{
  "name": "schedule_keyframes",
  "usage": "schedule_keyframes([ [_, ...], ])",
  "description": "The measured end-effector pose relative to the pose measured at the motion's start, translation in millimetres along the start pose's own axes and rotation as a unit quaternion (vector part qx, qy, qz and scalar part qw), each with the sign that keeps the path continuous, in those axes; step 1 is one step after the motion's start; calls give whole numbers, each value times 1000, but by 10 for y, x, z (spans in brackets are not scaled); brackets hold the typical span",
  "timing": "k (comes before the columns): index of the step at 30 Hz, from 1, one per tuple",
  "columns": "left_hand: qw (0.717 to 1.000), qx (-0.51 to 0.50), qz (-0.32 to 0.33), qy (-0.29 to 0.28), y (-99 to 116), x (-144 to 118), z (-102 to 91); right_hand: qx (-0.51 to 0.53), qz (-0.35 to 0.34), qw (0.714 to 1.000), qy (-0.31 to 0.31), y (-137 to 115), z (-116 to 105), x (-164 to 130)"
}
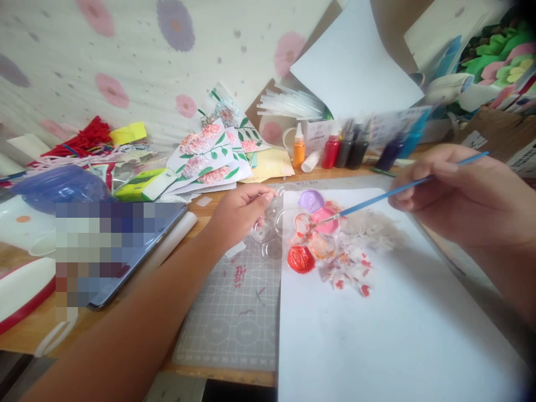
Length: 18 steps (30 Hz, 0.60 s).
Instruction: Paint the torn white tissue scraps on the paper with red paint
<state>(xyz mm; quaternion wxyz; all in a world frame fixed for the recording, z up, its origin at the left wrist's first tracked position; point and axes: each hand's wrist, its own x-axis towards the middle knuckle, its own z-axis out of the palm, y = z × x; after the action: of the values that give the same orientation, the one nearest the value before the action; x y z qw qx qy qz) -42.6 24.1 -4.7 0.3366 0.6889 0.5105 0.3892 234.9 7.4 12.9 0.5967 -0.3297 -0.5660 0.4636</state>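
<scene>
My right hand (456,192) holds a thin blue paintbrush (385,192), its bristles in a well of white paint streaked with red. That well belongs to a clear plastic paint palette (274,251), which lies partly over the white paper (360,340). Purple, pink, pale orange and red paint fill the wells around it. My left hand (243,215) is closed, thumb and fingers pinched at the palette's left edge. Right of the wells, the paper carries painted petals in red and orange (352,273) and a blurred grey patch (377,229).
A grey cutting mat (226,318) lies under the paper. Paint bottles, one of them orange (298,149), stand behind. Flower paintings (209,153) are piled at the back, left of the bottles. A tablet-like device (138,257), partly pixelated, and a blue bowl (62,187) sit at the left.
</scene>
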Motion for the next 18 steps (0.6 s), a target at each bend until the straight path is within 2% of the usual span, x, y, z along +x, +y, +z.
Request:
schedule_keyframes([
  [14, 1000, 2, -5, 1, -11, -9, 12, -102, -47, 989, -94, 17, 0, -139],
  [18, 1000, 7, -10, 3, -21, -9, 10, -136, -79, 985, -66, -18, 8, -175],
])
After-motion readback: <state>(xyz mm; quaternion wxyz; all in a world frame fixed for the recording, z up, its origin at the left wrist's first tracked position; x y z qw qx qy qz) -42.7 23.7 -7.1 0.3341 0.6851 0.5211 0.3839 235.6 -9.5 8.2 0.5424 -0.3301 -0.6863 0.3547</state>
